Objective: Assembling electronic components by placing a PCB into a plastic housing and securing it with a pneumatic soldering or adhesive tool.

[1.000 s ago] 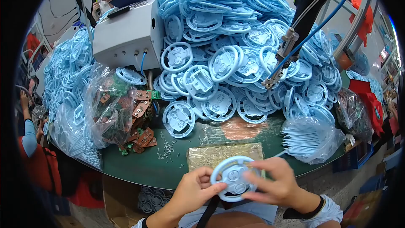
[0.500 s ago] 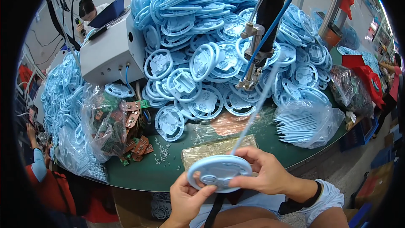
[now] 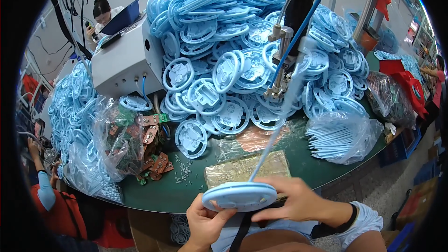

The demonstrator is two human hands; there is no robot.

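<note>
A light blue plastic toy steering wheel (image 3: 238, 197) is tilted nearly edge-on in front of me, close to the table's near edge. My left hand (image 3: 207, 221) pinches its left rim, with the thumb on the near side. Around the right end of the wheel curls my right hand (image 3: 296, 200); its fingers pass behind the rim and are partly hidden, while the thumb sits lower, off the wheel's face. From behind the wheel a long pale blue rod (image 3: 267, 155) rises up and away, its upper part blurred. Just beyond lies a flat, film-wrapped block (image 3: 247, 169).
A tall heap of blue steering wheels (image 3: 228, 70) covers the back. A metal fixture (image 3: 280, 86) with hoses hangs over it. Left are a grey box (image 3: 123, 58), bagged circuit boards (image 3: 121, 135) and small loose screws (image 3: 183, 170). Bagged blue rods (image 3: 336, 140) lie right.
The steering wheel has tipped flatter and shifted slightly left. My right thumb has come off its face and moved down. The rod's lower end has moved slightly left; the camera view shifted a little.
</note>
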